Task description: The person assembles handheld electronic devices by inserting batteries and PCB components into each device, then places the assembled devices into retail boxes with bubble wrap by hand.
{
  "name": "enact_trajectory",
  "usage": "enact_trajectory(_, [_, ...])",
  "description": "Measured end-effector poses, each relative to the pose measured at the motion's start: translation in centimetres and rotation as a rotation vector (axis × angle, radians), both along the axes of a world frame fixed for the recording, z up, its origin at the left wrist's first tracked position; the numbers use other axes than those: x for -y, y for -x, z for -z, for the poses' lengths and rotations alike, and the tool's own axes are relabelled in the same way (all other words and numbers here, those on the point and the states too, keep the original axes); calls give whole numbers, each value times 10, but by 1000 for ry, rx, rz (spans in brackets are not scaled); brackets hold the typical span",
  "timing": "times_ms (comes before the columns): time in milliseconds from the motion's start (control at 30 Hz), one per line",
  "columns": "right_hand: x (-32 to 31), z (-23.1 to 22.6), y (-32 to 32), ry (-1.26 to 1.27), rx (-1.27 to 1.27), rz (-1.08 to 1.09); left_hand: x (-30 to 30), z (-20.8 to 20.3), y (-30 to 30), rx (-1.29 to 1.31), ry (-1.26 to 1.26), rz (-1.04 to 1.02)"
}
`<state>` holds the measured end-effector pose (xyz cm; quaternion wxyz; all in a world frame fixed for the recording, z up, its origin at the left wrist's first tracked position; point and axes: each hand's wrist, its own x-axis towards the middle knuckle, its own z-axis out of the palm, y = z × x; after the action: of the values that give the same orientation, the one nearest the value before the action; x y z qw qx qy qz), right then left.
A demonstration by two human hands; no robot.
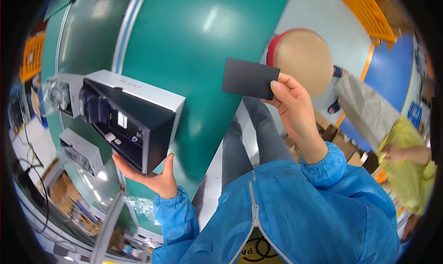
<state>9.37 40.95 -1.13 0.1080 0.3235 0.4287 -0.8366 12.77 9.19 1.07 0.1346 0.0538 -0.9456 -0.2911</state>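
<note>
Between the thumb and fingers of my right hand [293, 102] is a flat black card [249, 78], held out over the edge of the green table. My left hand [152, 176] grips the near end of an open box [157, 125], thumb on one side and fingers on the other. The box is white outside and black inside, and it tilts on the table. Dark moulded parts, a white label [122, 119] and small white pieces lie within it. What the hidden fingertips under the box touch does not show.
The green tabletop [198, 28] runs along my left. Beyond it, other boxes [80, 151] and clear plastic wrap [55, 95] lie on a belt. A round stool [304, 56] stands right of the table. A person in yellow [406, 157] is at the right.
</note>
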Motion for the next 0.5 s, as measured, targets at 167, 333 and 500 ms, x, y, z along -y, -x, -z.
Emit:
enact_trajectory(167, [1, 21, -66, -65, -68, 205, 18, 23, 6, -167, 14, 157])
enact_trajectory(333, [14, 35, -119, 26, -196, 335, 23, 38, 23, -319, 218, 325])
enact_trajectory(500, [29, 55, -165, -58, -167, 450, 28, 48, 22, -313, -34, 310])
